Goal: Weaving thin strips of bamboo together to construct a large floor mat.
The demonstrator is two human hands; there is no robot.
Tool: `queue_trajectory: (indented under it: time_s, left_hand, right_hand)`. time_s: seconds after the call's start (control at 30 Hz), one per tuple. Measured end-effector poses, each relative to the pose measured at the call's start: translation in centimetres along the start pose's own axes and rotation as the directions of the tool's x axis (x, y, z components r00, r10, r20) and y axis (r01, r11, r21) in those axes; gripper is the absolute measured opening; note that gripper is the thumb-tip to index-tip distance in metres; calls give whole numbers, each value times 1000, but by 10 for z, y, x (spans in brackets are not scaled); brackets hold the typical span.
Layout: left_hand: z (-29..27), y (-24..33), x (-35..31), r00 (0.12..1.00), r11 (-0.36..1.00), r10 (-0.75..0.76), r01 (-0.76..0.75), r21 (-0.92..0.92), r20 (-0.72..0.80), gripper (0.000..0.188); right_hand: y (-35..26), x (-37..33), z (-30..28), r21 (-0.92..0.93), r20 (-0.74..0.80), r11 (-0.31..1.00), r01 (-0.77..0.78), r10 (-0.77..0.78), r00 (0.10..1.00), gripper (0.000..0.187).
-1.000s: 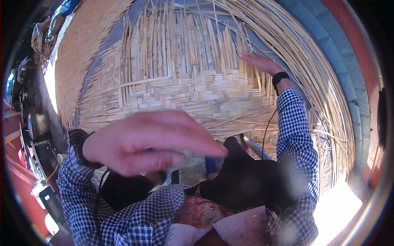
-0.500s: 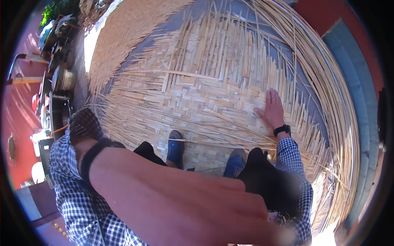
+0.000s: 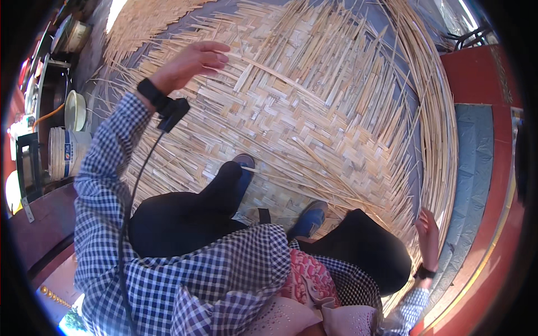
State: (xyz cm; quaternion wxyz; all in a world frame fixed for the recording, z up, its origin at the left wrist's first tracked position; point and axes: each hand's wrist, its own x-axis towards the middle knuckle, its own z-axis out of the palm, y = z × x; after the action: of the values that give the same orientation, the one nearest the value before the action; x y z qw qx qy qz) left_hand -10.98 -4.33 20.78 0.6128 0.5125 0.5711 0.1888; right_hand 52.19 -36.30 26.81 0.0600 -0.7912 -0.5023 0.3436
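Note:
A mat of pale split reeds woven in a herringbone pattern [image 3: 263, 115] lies before me, with loose strip ends fanning out around it. Over its far left part hangs my left hand [image 3: 196, 63], open, fingers stretched forward and slightly bent. A long loose strip [image 3: 274, 74] runs across the weave from beside those fingertips; I see no grip on it. At the right, my right hand [image 3: 428, 232] is raised beside a long bundle of reed strips [image 3: 434, 129]. Its fingers are loosely bent and apart, with nothing visible in them.
My blue shoes [image 3: 309, 218] stand at the mat's near edge. Another woven piece [image 3: 140, 28] lies at the far left. Buckets [image 3: 67, 151] and a pale basin [image 3: 75, 110] stand at the left. A grey-blue padded strip [image 3: 468, 185] runs along the right.
My left hand has swung from close in front of me to over the mat's far left. My right hand has left the weave and come back toward the reed bundle. The view has turned.

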Motion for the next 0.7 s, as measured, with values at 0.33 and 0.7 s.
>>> queue_trajectory:
  time_s: [0.33, 0.7]
  left_hand:
    - [35, -162, 149, 979, 245, -146, -101, -964, -139, 21]
    - [36, -99, 215, 909, 700, 210, -397, 594, 360, 18]
  right_hand:
    - [-302, -53, -72, -208, -79, 973, -95, 80, 994, 36]
    - [-301, 275, 271, -49, 124, 708, 704, -695, 708, 43]
